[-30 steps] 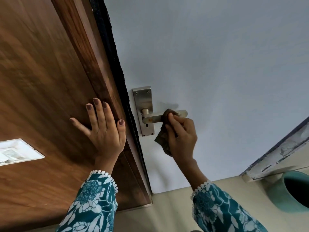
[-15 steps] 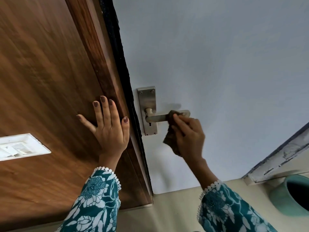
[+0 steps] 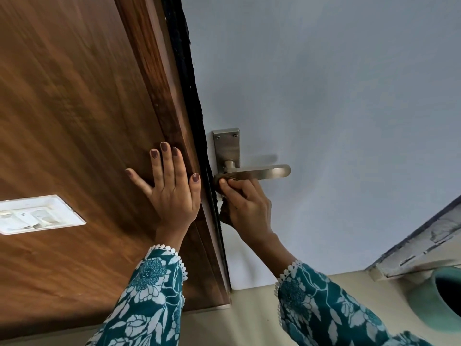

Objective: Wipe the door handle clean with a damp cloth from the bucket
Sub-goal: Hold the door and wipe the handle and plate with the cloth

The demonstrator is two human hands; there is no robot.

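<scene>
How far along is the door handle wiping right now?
Done: the cloth is out of the bucket and in the right hand. In hand: it is pressed under the inner end of the door handle, while the left hand rests flat on the wooden panel. Left: the outer end is uncovered; cleanliness can't be judged.

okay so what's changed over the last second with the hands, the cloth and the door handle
The right hand slid the dark cloth along the silver metal lever handle, from near its free tip to the base by the backplate, leaving most of the lever bare. The left hand stayed flat on the brown wooden panel.
</scene>
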